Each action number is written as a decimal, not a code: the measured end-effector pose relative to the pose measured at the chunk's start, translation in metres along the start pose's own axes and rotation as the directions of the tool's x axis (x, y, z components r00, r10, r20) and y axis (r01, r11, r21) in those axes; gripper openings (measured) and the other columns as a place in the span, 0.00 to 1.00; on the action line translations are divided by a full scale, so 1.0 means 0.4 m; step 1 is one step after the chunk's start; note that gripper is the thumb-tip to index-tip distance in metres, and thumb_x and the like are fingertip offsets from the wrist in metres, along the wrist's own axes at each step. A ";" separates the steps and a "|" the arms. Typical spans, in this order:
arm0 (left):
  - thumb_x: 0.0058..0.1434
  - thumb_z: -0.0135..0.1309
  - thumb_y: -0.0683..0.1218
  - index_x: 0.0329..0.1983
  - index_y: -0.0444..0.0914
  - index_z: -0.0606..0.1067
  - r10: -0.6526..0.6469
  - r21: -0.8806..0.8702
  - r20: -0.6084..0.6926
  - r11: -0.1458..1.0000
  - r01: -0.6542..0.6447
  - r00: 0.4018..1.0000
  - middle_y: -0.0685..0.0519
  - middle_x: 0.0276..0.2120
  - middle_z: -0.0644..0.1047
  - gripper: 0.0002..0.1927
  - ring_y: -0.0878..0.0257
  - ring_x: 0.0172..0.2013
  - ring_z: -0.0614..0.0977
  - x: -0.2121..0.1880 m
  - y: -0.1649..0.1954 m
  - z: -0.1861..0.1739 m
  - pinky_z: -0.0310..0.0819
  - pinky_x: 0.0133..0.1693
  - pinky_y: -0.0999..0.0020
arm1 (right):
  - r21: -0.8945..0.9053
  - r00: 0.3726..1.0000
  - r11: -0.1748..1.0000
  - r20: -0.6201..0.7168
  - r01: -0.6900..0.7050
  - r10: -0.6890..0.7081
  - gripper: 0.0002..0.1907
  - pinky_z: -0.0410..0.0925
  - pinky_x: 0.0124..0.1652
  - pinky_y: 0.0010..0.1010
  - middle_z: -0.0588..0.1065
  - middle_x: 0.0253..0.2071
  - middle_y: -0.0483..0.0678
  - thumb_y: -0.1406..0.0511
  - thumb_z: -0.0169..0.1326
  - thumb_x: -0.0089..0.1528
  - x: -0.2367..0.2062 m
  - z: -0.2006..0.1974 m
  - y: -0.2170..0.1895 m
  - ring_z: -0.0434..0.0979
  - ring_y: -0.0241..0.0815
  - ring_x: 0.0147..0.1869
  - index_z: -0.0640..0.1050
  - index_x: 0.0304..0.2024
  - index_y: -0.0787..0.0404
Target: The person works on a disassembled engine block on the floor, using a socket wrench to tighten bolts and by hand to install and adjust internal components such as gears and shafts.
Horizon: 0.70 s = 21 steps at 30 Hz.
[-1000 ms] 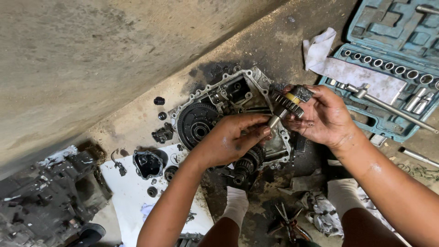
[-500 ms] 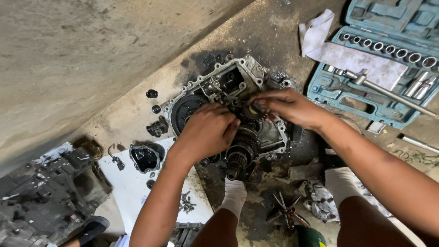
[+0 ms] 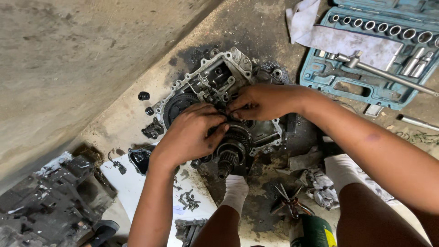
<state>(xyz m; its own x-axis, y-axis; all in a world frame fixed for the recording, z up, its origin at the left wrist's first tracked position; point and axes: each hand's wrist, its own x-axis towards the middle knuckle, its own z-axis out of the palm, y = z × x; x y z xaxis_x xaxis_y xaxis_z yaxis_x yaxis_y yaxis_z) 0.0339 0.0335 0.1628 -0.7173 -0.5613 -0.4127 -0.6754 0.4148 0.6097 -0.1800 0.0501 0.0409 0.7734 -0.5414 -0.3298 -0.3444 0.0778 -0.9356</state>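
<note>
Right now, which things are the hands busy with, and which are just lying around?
Busy with:
left hand
right hand
gearbox case
gear shaft

Lying around:
socket set
ratchet
rag
black caps
white sheet
green can

1. Your left hand (image 3: 192,135) and right hand (image 3: 263,101) cover the middle of the gearbox housing (image 3: 215,82); whatever your fingertips pinch there is hidden.
2. The blue socket case (image 3: 361,87) is cut off by the top and right edges.
3. The green can (image 3: 313,232) runs off the bottom edge.
</note>
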 end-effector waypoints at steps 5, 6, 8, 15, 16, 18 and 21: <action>0.56 0.63 0.44 0.38 0.35 0.83 -0.064 0.009 0.034 0.998 0.064 0.997 0.45 0.35 0.81 0.09 0.48 0.40 0.81 0.011 -0.001 0.014 0.76 0.45 0.55 | -0.069 0.996 0.997 0.094 0.014 -0.008 0.15 0.71 0.41 0.39 0.82 0.39 0.51 0.61 0.52 0.66 0.003 -0.015 -0.010 0.81 0.46 0.38 0.81 0.53 0.54; 0.55 0.63 0.44 0.38 0.35 0.83 -0.062 0.002 0.037 0.998 0.062 0.997 0.45 0.35 0.82 0.09 0.48 0.40 0.81 0.013 -0.002 0.015 0.76 0.44 0.55 | -0.074 0.992 0.997 0.125 0.005 0.005 0.14 0.71 0.41 0.40 0.82 0.37 0.52 0.61 0.51 0.67 0.005 -0.015 -0.007 0.81 0.47 0.37 0.81 0.51 0.56; 0.56 0.63 0.44 0.38 0.34 0.82 -0.020 0.029 0.029 0.999 0.019 0.999 0.44 0.37 0.82 0.09 0.47 0.41 0.81 0.014 -0.004 0.015 0.76 0.45 0.55 | -0.043 0.990 0.998 0.131 0.052 -0.046 0.12 0.70 0.41 0.41 0.82 0.36 0.52 0.62 0.51 0.68 0.008 -0.009 0.004 0.81 0.48 0.37 0.81 0.49 0.58; 0.55 0.66 0.47 0.39 0.34 0.83 -0.081 0.006 0.080 0.997 0.081 0.993 0.46 0.39 0.83 0.13 0.49 0.40 0.82 0.017 -0.012 0.019 0.77 0.44 0.56 | 0.122 0.957 0.950 -0.083 0.288 -0.279 0.14 0.70 0.46 0.41 0.80 0.44 0.54 0.63 0.54 0.65 0.002 0.040 0.061 0.80 0.49 0.46 0.79 0.51 0.63; 0.55 0.66 0.46 0.39 0.34 0.83 -0.064 -0.001 0.084 0.998 0.064 0.994 0.46 0.38 0.83 0.13 0.49 0.40 0.82 0.017 -0.016 0.020 0.77 0.44 0.56 | 0.137 0.949 0.942 -0.119 0.306 -0.291 0.14 0.70 0.47 0.41 0.79 0.45 0.55 0.63 0.54 0.66 -0.001 0.046 0.065 0.80 0.50 0.48 0.79 0.51 0.63; 0.54 0.66 0.45 0.39 0.34 0.83 -0.033 -0.016 0.086 0.999 0.034 0.996 0.46 0.38 0.83 0.12 0.50 0.40 0.82 0.018 -0.027 0.024 0.77 0.43 0.56 | 0.084 0.936 0.940 -0.153 0.331 -0.316 0.14 0.69 0.48 0.43 0.79 0.45 0.56 0.62 0.55 0.66 -0.004 0.056 0.068 0.79 0.53 0.49 0.80 0.50 0.63; 0.53 0.68 0.44 0.38 0.35 0.83 -0.073 -0.128 0.091 0.988 0.084 0.993 0.48 0.35 0.83 0.12 0.53 0.37 0.82 0.023 -0.046 0.029 0.77 0.41 0.59 | 0.000 0.925 0.939 -0.173 0.343 -0.338 0.12 0.68 0.50 0.44 0.79 0.40 0.56 0.62 0.56 0.65 0.004 0.062 0.064 0.77 0.54 0.49 0.82 0.47 0.62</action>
<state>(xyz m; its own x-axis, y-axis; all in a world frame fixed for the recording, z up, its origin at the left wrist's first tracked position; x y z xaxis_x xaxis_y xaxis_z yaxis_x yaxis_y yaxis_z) 0.0379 0.0288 0.1399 -0.6788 -0.5224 -0.5161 -0.7060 0.2711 0.6542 -0.1744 0.0719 0.0133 0.7397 -0.6721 0.0331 -0.0583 -0.1130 -0.9919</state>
